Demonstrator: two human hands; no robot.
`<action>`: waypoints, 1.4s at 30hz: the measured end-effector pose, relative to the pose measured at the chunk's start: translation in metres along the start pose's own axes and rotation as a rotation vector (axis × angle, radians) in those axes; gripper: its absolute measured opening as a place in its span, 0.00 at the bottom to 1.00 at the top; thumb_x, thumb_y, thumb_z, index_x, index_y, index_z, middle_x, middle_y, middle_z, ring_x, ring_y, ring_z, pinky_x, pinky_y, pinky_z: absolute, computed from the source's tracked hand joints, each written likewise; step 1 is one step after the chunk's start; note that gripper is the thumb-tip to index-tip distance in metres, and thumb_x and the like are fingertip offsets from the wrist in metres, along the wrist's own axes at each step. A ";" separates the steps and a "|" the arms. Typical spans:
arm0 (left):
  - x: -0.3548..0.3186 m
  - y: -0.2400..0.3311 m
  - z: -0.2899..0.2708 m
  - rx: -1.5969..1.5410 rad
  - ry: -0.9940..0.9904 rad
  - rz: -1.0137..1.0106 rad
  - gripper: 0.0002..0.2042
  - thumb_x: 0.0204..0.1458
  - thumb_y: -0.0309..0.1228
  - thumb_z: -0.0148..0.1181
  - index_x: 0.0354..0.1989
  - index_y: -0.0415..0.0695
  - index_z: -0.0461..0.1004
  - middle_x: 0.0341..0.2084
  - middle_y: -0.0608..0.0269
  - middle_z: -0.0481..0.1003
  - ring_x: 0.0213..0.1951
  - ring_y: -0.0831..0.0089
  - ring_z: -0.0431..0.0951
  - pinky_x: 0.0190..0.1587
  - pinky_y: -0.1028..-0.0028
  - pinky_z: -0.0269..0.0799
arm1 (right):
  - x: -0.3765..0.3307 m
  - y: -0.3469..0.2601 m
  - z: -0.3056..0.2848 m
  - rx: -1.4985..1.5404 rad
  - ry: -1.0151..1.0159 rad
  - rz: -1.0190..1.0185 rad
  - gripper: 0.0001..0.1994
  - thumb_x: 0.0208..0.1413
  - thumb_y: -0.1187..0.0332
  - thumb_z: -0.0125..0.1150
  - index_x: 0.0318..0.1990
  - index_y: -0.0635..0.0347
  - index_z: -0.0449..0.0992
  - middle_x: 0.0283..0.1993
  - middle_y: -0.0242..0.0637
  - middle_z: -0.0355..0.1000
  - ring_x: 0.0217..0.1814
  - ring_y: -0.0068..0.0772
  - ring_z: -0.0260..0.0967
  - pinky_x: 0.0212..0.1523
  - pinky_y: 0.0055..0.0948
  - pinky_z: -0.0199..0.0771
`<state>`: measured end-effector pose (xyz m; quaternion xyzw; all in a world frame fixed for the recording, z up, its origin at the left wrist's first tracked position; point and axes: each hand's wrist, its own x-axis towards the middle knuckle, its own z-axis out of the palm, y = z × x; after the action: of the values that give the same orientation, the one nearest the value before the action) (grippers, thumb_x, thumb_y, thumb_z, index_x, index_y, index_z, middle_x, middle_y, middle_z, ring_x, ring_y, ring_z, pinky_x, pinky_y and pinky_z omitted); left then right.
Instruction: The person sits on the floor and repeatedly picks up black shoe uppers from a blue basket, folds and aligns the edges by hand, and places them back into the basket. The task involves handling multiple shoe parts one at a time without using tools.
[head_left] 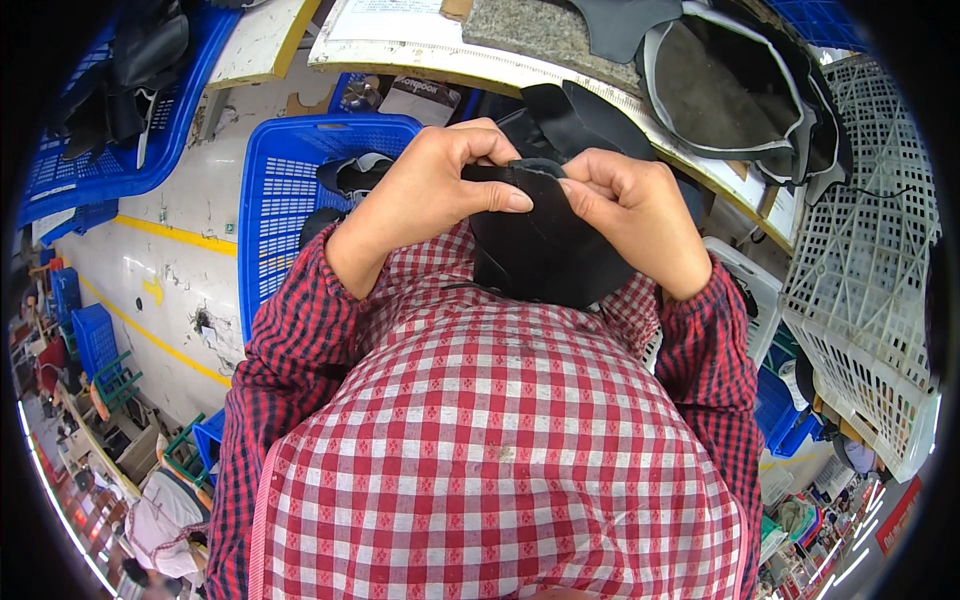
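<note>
Both hands are raised in front of the chest, gripping one limp black leather-like piece (555, 245) between them. The left hand (420, 185) pinches its upper edge, with the thumb laid flat along the near face and the fingers (487, 143) curled behind. The right hand (640, 210) grasps the same edge just beside it, thumb and index finger close together on the material. The piece hangs below the fingers in front of a red-and-white checked apron (500, 400), its top edge folded or layered and greyish between the two grips.

Just beyond the hands lie other black pieces (560, 120), near the front edge of a pale bench (385, 50). A paper sheet (385, 20) and a rough grey slab (540, 35) rest on the bench; farther right sits a stack of dark pieces with a whitish border (720, 90).

To the left of the left hand, a blue plastic basket (275, 160) holds black-and-grey items (362, 175). At the upper left, another blue basket (195, 130) carries black pieces. A pale perforated crate (860, 150) stands at the right, and a yellow line (175, 232) crosses the floor on the left.
</note>
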<state>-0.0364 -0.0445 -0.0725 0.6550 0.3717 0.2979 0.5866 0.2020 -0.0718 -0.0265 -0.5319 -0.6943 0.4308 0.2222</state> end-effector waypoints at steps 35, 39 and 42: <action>0.014 -0.005 0.009 -0.101 0.005 -0.205 0.07 0.60 0.28 0.67 0.38 0.36 0.83 0.31 0.70 0.81 0.35 0.84 0.77 0.40 0.80 0.73 | -0.026 0.059 0.024 0.075 -0.040 0.007 0.16 0.60 0.55 0.71 0.37 0.60 0.79 0.30 0.43 0.77 0.31 0.44 0.75 0.33 0.38 0.71; 0.019 -0.002 0.012 -0.024 0.020 -0.177 0.07 0.60 0.28 0.67 0.39 0.36 0.83 0.30 0.71 0.81 0.35 0.84 0.76 0.40 0.80 0.72 | -0.014 0.046 0.026 -0.105 -0.015 0.007 0.18 0.59 0.52 0.71 0.39 0.59 0.79 0.31 0.45 0.77 0.33 0.51 0.76 0.34 0.42 0.73; 0.018 0.003 0.010 0.076 0.023 -0.113 0.06 0.61 0.28 0.66 0.36 0.37 0.81 0.29 0.72 0.78 0.34 0.86 0.73 0.38 0.80 0.70 | 0.000 0.033 0.034 -0.074 0.082 -0.109 0.19 0.56 0.53 0.73 0.38 0.60 0.78 0.31 0.47 0.76 0.34 0.54 0.76 0.34 0.44 0.72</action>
<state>-0.0175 -0.0354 -0.0716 0.6513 0.4258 0.2575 0.5729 0.1937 -0.0820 -0.0720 -0.5183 -0.7280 0.3701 0.2538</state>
